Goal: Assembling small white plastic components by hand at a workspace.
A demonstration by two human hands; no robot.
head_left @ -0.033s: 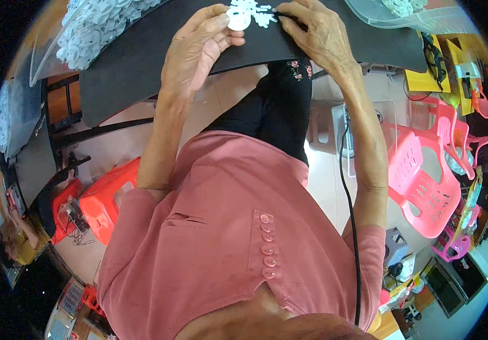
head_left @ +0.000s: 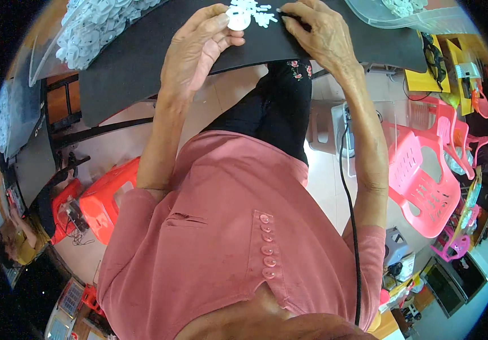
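Your left grip (head_left: pixel 201 45) is closed on a white disc (head_left: pixel 239 19). Your thumb is on the disc's left side, near the top, and the disc sits at the tips of your fingers. Your other left fingers curl under, just below the disc. The disc is over the dark surface (head_left: pixel 142 65), near the far edge of the view. I cannot tell if it touches the surface.

White spiky bits (head_left: pixel 264 18) poke out to the right of the disc, toward your right grip (head_left: pixel 324 35). They look joined to the disc, but I cannot tell for sure.

Your right grip is just to the right of the spiky bits. Its thumb and finger tips point at them, with a small dark gap in between. I cannot tell if your right grip pinches something tiny.

Past your left grip, to the left, a clear tub (head_left: pixel 43 59) holds a big heap of white parts (head_left: pixel 94 34). Past your right grip, to the right, a clear bin (head_left: pixel 417 21) holds some pale bits (head_left: pixel 404 6). Your black pants (head_left: pixel 255 113) show below the surface's edge.
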